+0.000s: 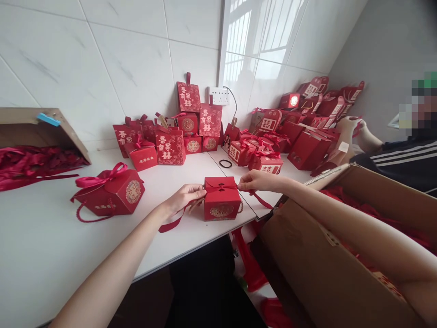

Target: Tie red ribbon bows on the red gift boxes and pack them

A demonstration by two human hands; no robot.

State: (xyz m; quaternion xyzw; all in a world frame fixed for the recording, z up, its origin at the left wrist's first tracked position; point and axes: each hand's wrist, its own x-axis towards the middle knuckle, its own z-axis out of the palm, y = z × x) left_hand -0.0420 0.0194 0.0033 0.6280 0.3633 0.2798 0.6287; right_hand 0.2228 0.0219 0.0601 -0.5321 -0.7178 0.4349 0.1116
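A small red gift box (221, 206) with a gold emblem stands upright near the table's front edge. Red ribbon (223, 187) crosses its top, where it appears crossed or knotted. At the box's left side my left hand (189, 195) is closed, pinching one ribbon end, whose tail (172, 224) hangs onto the table. My right hand (254, 180) pinches the other end at the right side, with a tail (261, 199) trailing below it. Twisted cord handles (198, 205) show at the box's sides.
A larger red box with a pink bow (112, 191) sits left. An open carton of ribbons (41, 155) lies beyond it. Several red boxes (170, 148) line the wall. A black ring (225, 163) lies on the table. A big open carton (300, 255) stands right, near another person's hands (351, 130).
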